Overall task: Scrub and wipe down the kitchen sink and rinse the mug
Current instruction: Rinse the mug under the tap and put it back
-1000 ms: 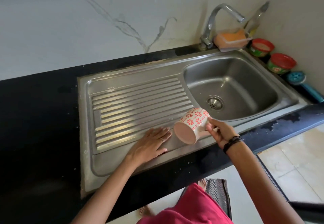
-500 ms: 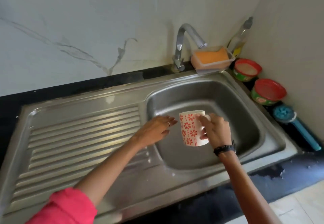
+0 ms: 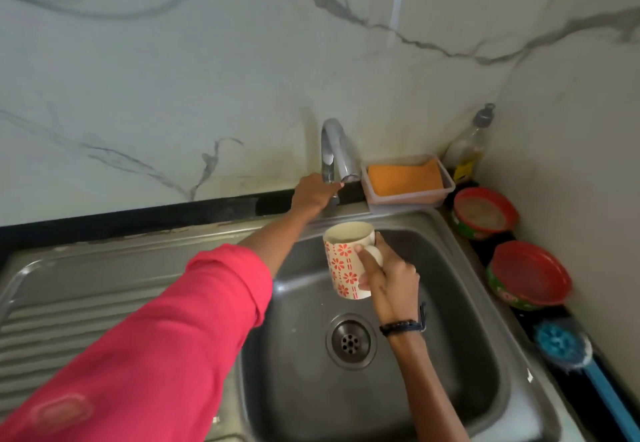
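Note:
A cream mug with red flower prints is held upright over the steel sink basin. My right hand grips it by the handle, just below the spout of the chrome tap. My left hand reaches across the basin and curls around the base of the tap. No water is seen running. The drain lies below the mug.
A clear tray with an orange sponge sits right of the tap, a soap bottle behind it. Two red-rimmed bowls and a blue brush line the right counter by the wall. The ribbed drainboard lies left.
The mug has gone from tilted over the drainboard to upright under the spout. My left hand left the drainboard and reached up to the tap base.

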### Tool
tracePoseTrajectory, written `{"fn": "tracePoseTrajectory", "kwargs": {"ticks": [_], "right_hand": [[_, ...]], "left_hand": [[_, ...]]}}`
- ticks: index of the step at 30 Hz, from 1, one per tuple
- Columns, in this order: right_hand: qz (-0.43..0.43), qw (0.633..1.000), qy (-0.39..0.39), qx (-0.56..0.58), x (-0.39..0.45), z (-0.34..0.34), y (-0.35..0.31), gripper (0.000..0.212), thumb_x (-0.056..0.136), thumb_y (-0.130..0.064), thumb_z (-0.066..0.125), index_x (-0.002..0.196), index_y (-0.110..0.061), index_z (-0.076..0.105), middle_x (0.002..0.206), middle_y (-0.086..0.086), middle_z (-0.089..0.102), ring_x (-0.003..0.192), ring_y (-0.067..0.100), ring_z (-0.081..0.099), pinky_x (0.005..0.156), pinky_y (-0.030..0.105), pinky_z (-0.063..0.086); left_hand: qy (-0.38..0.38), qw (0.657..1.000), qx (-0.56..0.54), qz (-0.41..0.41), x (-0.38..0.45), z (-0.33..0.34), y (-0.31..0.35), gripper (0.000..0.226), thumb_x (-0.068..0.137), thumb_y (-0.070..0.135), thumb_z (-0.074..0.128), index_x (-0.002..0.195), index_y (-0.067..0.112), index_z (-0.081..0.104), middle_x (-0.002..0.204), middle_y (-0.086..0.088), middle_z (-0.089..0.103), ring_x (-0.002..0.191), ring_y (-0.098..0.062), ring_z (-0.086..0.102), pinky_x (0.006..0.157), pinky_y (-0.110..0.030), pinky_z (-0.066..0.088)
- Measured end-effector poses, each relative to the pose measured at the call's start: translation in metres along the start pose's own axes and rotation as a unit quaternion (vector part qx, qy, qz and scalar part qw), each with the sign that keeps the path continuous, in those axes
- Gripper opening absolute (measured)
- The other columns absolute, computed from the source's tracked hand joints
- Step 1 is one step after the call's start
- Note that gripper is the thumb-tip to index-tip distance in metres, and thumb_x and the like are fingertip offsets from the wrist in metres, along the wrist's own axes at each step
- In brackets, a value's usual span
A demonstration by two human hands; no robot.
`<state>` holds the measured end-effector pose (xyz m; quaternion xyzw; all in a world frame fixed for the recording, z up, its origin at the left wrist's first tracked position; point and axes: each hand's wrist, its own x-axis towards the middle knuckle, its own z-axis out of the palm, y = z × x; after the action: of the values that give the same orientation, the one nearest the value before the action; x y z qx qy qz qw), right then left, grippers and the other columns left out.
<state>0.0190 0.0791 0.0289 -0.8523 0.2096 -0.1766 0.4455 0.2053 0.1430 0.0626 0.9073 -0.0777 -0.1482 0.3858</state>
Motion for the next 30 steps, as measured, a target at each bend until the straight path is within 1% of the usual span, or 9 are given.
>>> {"fn": "tracePoseTrajectory", "kwargs": {"ticks": [3, 6, 9, 11, 14, 16, 23, 26, 30], "right_hand": [[-0.017, 1.000, -0.017, -0.001, 0.006, 0.006, 0.006, 0.074, 0.075, -0.069, 0.024, 0.130, -0.025, 0.048, 0.084, 0.009, 0.071, 0.081, 0.023, 0.067, 0.066, 0.027, 0.048], [0.003, 0.999, -0.033, 0.029, 0.011, 0.009, 0.009, 0.082, 0.070, -0.072, 0.022, 0.134, -0.026, 0.046, 0.086, 0.012, 0.071, 0.086, 0.024, 0.066, 0.070, 0.026, 0.047], [0.005, 0.998, -0.040, 0.042, 0.017, 0.016, 0.014, 0.082, 0.071, -0.071, 0.024, 0.136, -0.026, 0.044, 0.088, 0.014, 0.071, 0.087, 0.028, 0.066, 0.072, 0.030, 0.049], [-0.004, 0.999, -0.033, 0.040, 0.017, 0.020, 0.018, 0.078, 0.074, -0.069, 0.025, 0.137, -0.027, 0.044, 0.094, 0.011, 0.071, 0.089, 0.027, 0.067, 0.071, 0.030, 0.050], [-0.005, 0.998, -0.037, 0.045, 0.017, 0.025, 0.025, 0.074, 0.077, -0.068, 0.026, 0.139, -0.030, 0.039, 0.108, 0.004, 0.069, 0.098, 0.024, 0.065, 0.075, 0.032, 0.052], [0.004, 0.998, -0.038, 0.058, 0.014, 0.028, 0.027, 0.076, 0.076, -0.068, 0.025, 0.143, -0.032, 0.033, 0.114, 0.003, 0.067, 0.102, 0.025, 0.063, 0.079, 0.030, 0.051], [0.042, 0.995, 0.006, 0.091, 0.010, 0.046, 0.039, 0.074, 0.080, -0.063, 0.031, 0.145, -0.028, 0.029, 0.131, -0.001, 0.057, 0.115, 0.016, 0.055, 0.086, 0.013, 0.039], [0.069, 0.990, 0.003, 0.122, 0.011, 0.055, 0.042, 0.074, 0.080, -0.061, 0.034, 0.145, -0.027, 0.028, 0.138, -0.004, 0.050, 0.123, 0.010, 0.048, 0.094, 0.013, 0.038], [0.090, 0.985, -0.003, 0.146, 0.011, 0.060, 0.046, 0.076, 0.077, -0.063, 0.034, 0.145, -0.030, 0.028, 0.133, -0.003, 0.054, 0.118, 0.011, 0.052, 0.091, 0.007, 0.039]], "left_hand": [[0.050, 0.998, -0.035, -0.028, 0.016, 0.006, 0.001, 0.033, 0.082, 0.029, 0.069, 0.062, 0.011, 0.049, 0.078, -0.012, 0.063, 0.080, -0.029, 0.067, 0.075, -0.039, 0.055], [0.055, 0.982, -0.169, -0.068, 0.026, 0.010, -0.006, 0.031, 0.086, 0.004, 0.062, 0.059, 0.008, 0.047, 0.085, -0.023, 0.064, 0.076, -0.033, 0.067, 0.079, -0.047, 0.055], [0.046, 0.959, -0.238, -0.148, 0.033, 0.009, -0.025, 0.008, 0.087, 0.004, 0.061, 0.086, -0.004, 0.062, 0.088, -0.021, 0.068, 0.050, -0.016, 0.065, 0.067, -0.034, 0.059], [0.026, 0.940, -0.274, -0.200, 0.037, 0.008, -0.038, 0.020, 0.083, 0.003, 0.066, 0.097, -0.011, 0.063, 0.082, -0.021, 0.069, 0.044, -0.013, 0.063, 0.063, -0.027, 0.058], [0.012, 0.922, -0.309, -0.231, 0.037, 0.007, -0.042, 0.019, 0.082, 0.000, 0.064, 0.095, -0.014, 0.062, 0.049, -0.012, 0.064, 0.038, -0.013, 0.061, 0.054, -0.021, 0.056], [0.004, 0.911, -0.334, -0.242, 0.034, 0.008, -0.042, 0.016, 0.084, -0.002, 0.062, 0.092, -0.016, 0.061, 0.047, -0.011, 0.062, 0.034, -0.012, 0.058, 0.048, -0.018, 0.053], [0.000, 0.890, -0.406, -0.209, 0.037, 0.009, -0.055, 0.006, 0.082, -0.006, 0.062, 0.078, -0.008, 0.058, 0.047, -0.009, 0.063, 0.043, -0.012, 0.064, 0.048, -0.017, 0.054], [0.003, 0.886, -0.413, -0.210, 0.038, 0.012, -0.056, 0.005, 0.084, -0.004, 0.062, 0.081, -0.008, 0.059, 0.048, -0.009, 0.063, 0.042, -0.011, 0.063, 0.046, -0.017, 0.053], [0.008, 0.879, -0.428, -0.210, 0.039, 0.014, -0.058, 0.011, 0.083, -0.002, 0.063, 0.074, -0.003, 0.058, 0.051, -0.009, 0.063, 0.042, -0.010, 0.063, 0.047, -0.017, 0.053]]}}
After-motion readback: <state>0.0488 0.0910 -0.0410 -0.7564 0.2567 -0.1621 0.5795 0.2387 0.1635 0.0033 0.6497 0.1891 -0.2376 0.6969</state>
